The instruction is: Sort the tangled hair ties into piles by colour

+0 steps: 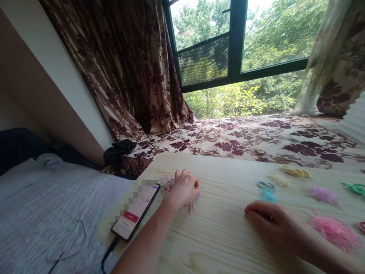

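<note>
My left hand point(185, 189) lies over a loose heap of mixed-colour small bands point(192, 207), fingers curled down; its fingertips are hidden. Beside it are several coloured rings that look like hair ties point(167, 185). Closer to me on the right, my right hand point(265, 219) rests low over the table with bent fingers pressed together; whatever they hold, if anything, is out of sight. Just beyond it sit a light blue pile of small bands point(268, 195) and blue-grey rings point(266, 185). A bright pink pile point(338, 230) lies beyond my right forearm.
The pale wooden table point(216, 236) also bears a purple pile point(323, 195), a cream pile point(279, 179), yellow rings point(295, 172) and green rings point(355, 188). A cabled phone point(137, 213) lies at the left edge. A bed point(51, 205) adjoins; a window point(235, 42) stands behind.
</note>
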